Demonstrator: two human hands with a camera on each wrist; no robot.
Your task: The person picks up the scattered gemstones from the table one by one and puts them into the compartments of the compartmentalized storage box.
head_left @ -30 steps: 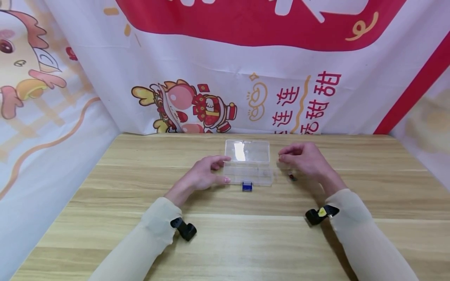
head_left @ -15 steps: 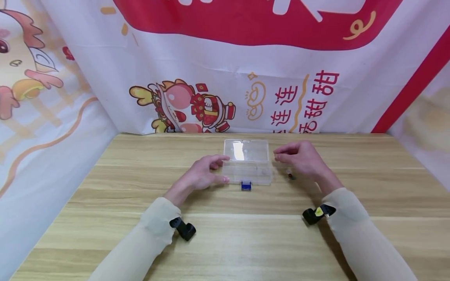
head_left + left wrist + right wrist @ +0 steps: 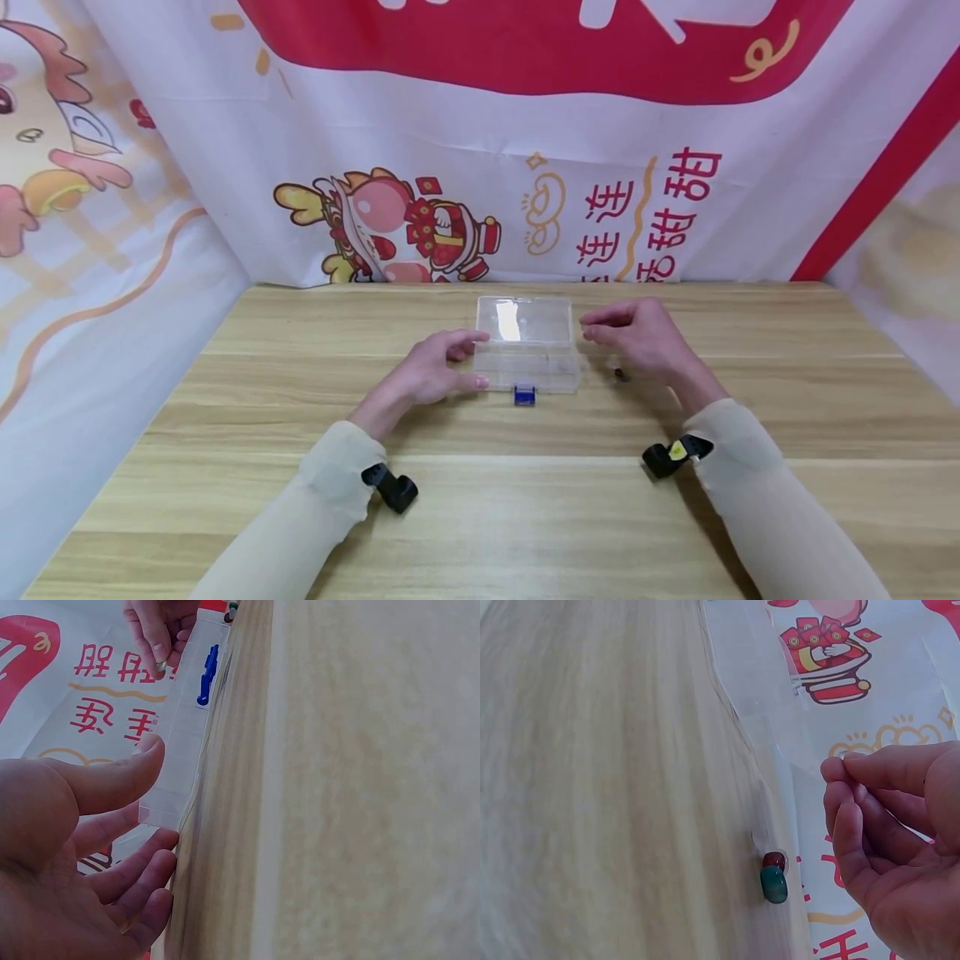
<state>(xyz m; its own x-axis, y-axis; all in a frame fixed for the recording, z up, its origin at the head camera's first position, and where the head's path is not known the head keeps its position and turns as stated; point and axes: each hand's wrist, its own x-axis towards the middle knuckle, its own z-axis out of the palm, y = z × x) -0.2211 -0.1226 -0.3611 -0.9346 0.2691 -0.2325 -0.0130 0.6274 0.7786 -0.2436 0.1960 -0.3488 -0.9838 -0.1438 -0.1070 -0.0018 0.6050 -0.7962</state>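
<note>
A clear plastic compartment box (image 3: 525, 369) with a blue latch (image 3: 524, 395) at its front stands with its lid (image 3: 525, 320) raised at the back. My left hand (image 3: 435, 369) holds the box's left end, thumb at the front corner and index finger near the hinge. Right of the lid, my right hand (image 3: 637, 333) pinches a tiny pale bead-like piece (image 3: 160, 667) between thumb and index finger, mostly hidden by the fingertips. Below that hand, a dark red bead (image 3: 774, 860) and a green bead (image 3: 775, 885) lie together on the table, with something clear beside them.
The wood-grain table (image 3: 480, 517) runs back to a printed white and red cloth (image 3: 465, 125) hanging behind it. More cloth hangs at the left and right sides. A small black camera (image 3: 390, 489) is worn on the left wrist, another camera (image 3: 667, 458) on the right.
My right hand has moved a little left, closer to the box's lid, still pinching the tiny piece. The left hand stays at the box's left end. The head view has shifted slightly.
</note>
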